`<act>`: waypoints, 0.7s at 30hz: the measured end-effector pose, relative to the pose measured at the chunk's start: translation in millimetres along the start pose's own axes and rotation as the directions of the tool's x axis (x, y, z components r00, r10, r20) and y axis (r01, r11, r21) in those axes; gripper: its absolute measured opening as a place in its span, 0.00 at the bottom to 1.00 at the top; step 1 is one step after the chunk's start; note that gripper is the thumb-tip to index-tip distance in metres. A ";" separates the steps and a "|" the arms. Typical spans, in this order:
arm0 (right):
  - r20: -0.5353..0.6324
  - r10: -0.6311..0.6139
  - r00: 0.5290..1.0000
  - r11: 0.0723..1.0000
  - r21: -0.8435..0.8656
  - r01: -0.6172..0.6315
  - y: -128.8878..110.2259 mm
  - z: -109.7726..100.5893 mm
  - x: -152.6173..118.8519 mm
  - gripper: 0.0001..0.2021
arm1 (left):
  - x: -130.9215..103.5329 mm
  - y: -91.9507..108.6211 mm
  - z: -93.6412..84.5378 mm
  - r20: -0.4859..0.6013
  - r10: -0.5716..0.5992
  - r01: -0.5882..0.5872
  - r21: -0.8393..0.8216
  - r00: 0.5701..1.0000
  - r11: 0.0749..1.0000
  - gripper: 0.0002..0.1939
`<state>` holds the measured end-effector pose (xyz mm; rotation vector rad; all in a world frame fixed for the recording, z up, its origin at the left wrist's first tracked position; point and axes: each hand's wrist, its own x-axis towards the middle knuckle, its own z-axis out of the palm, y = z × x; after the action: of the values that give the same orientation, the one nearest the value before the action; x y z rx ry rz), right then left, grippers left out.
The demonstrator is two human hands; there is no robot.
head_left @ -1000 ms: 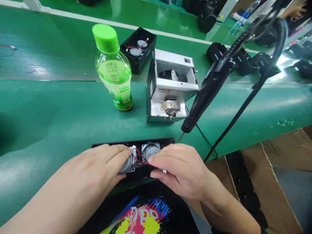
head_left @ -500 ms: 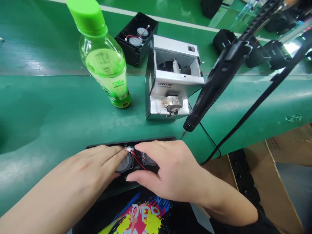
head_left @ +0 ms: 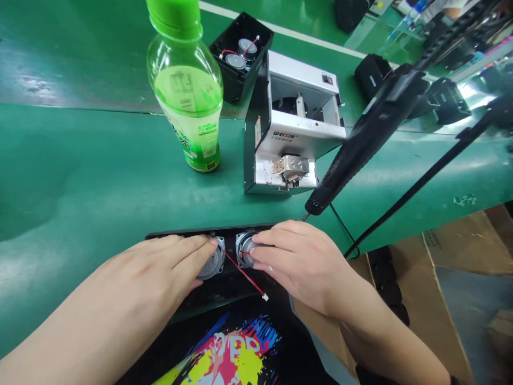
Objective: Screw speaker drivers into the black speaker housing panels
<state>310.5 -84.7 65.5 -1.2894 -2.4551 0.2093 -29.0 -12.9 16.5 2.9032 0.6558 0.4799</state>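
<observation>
A black panel [head_left: 230, 289] lies at the table's near edge with two small round speakers in it. My left hand [head_left: 156, 272] is closed over the left speaker [head_left: 213, 267], its fingers pressed together on the grey back. The thumb reaches down along the speaker's lower side. My right hand [head_left: 300, 262] has its fingers around the right speaker [head_left: 244, 250], covering much of it. From the left speaker a red and black wire [head_left: 244, 274] runs down to the right and ends in a white connector [head_left: 265, 297].
A silver WEIXIN machine [head_left: 296, 128] stands beyond the panel, beside a green-capped bottle [head_left: 188, 96]. Behind them sits a black box [head_left: 236, 80] holding speakers. A black electric screwdriver [head_left: 352, 149] hangs at the right, its tip close to my right hand. Cardboard [head_left: 425, 289] lies lower right.
My right hand has moved from the wire between the speakers onto the right speaker. The wire's connector, earlier at my left fingertips, now lies toward the lower right. The view has shifted slightly.
</observation>
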 end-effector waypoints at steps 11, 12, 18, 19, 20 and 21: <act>0.151 -0.081 0.985 0.997 0.011 0.081 6.0 -8.1 4.8 0.11 | 7.3 1.6 -1.1 -0.010 0.010 -0.010 0.024 1.000 1.000 0.24; 0.148 -0.087 0.985 0.996 0.027 0.084 7.0 -7.3 3.1 0.11 | 5.8 1.5 -0.2 -0.008 0.004 -0.004 0.021 1.000 1.000 0.24; 0.133 -0.087 0.987 0.995 0.067 0.079 10.6 -4.1 -1.9 0.09 | -7.4 -1.5 5.9 0.033 -0.075 0.077 -0.051 0.997 0.996 0.26; 0.126 -0.088 0.988 0.994 0.071 0.079 11.2 -3.5 -1.9 0.09 | -9.1 -2.1 6.0 0.035 -0.082 0.085 -0.074 0.996 0.994 0.26; 0.119 -0.091 0.989 0.994 0.074 0.083 11.8 -2.9 -1.8 0.10 | -10.6 -2.7 5.8 0.043 -0.087 0.091 -0.096 0.995 0.991 0.26; 0.112 -0.097 0.989 0.993 0.077 0.089 12.4 -2.4 -1.7 0.10 | -11.8 -3.2 5.3 0.052 -0.095 0.100 -0.114 0.994 0.988 0.26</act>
<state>321.8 -79.1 63.7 -1.1601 -2.5728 0.3533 -38.6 -15.5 7.6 2.7496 0.7329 0.4221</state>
